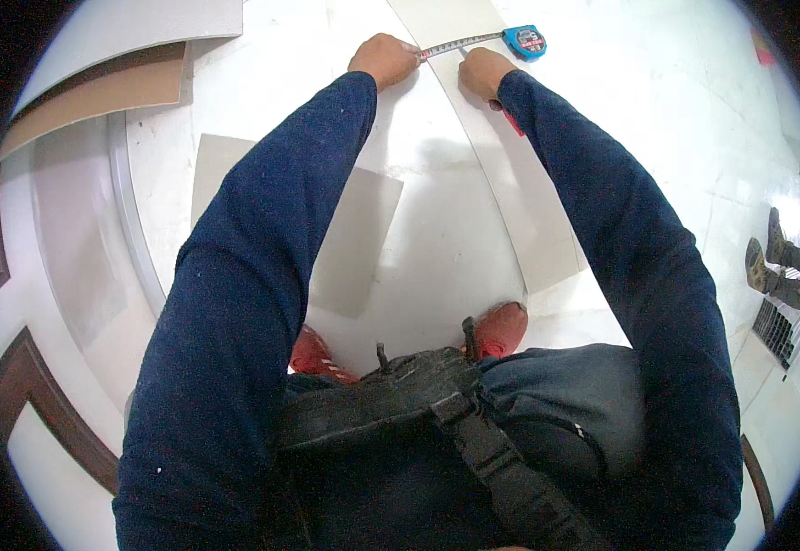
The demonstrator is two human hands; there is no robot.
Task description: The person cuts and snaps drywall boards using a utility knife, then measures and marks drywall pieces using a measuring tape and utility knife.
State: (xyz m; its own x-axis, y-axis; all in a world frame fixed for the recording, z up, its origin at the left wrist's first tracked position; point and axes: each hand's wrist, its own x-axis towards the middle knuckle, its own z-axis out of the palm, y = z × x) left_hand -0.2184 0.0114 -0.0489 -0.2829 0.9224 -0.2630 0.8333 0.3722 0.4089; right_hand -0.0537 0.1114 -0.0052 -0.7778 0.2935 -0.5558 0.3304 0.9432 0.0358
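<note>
My left hand (386, 61) pinches the free end of a tape measure's blade (459, 44) at the edge of a long grey-beige board strip (501, 174). The blade runs right, across the strip, to its blue case (525, 42), which lies on the far side with no hand on it. Close below the blade, my right hand (485, 73) rests on the strip, fingers closed round a slim tool with a red end (513, 122) showing by the wrist. Most of that tool is hidden, so its kind is unclear.
Another grey board piece (354, 239) lies between my arms, near my red shoes (501, 329). Large sheets (134, 87) stick out at the upper left. Brown-edged panels (28, 386) stand left. At the right are another person's shoes (758, 266) and a dark floor grate (773, 331).
</note>
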